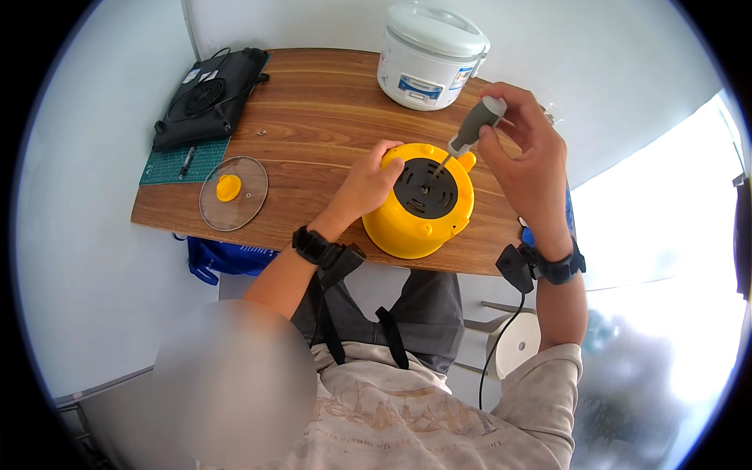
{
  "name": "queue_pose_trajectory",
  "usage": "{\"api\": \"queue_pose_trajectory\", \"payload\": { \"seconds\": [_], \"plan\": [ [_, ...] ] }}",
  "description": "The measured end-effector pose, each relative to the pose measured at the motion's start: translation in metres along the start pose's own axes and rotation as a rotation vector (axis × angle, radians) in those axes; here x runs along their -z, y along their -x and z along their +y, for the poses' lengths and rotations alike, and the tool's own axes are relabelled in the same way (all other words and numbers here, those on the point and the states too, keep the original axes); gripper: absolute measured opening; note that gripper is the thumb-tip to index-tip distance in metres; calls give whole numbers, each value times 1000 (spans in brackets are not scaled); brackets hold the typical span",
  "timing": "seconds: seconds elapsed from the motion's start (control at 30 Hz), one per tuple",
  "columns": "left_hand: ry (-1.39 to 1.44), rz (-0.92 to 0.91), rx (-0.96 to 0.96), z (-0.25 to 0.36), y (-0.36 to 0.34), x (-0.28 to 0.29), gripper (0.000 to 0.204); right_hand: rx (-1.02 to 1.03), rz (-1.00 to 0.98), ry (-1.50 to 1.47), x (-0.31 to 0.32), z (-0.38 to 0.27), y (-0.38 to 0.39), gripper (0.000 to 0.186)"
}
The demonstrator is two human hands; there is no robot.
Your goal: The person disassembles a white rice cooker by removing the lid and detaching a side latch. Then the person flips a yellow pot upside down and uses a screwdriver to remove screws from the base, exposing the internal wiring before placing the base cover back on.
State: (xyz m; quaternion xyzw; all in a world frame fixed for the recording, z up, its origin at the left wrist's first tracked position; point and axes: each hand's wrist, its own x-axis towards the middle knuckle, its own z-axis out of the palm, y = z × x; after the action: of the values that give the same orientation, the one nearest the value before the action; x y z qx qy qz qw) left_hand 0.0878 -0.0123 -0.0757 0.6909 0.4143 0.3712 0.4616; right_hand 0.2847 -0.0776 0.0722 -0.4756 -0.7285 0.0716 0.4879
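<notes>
A yellow pot-shaped appliance (403, 237) lies upside down near the front edge of the wooden table (321, 125). Its round black vented bottom plate (440, 197) faces up. My left hand (362, 185) steadies it from the left, thumb and fingers curled over its upper rim. In my right hand (534, 157) is a screwdriver (478, 125) with a grey and white handle, gripped at the handle's end. The screwdriver slants down to the left, and its tip reaches toward the centre of the black plate. Whether the tip sits in a screw is too small to tell.
A white rice cooker (427, 63) stands at the back. On the left are a black device with a fan grille (205, 97), a green cutting mat (163, 166) with a pen (187, 161), and a glass lid (254, 196). Tiny metal pieces (262, 132) lie mid-table. A stool (517, 345) stands below.
</notes>
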Motion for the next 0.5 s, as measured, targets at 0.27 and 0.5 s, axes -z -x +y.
{"api": "queue_pose_trajectory", "payload": {
  "seconds": [0.27, 0.5],
  "plan": [
    [13, 0, 11, -2, -1, -1, 41, -27, -75, -24, 3, -6, 1, 35],
    [29, 2, -6, -8, -2, -1, 41, 32, -84, -17, 1, -11, 5, 35]
  ]
}}
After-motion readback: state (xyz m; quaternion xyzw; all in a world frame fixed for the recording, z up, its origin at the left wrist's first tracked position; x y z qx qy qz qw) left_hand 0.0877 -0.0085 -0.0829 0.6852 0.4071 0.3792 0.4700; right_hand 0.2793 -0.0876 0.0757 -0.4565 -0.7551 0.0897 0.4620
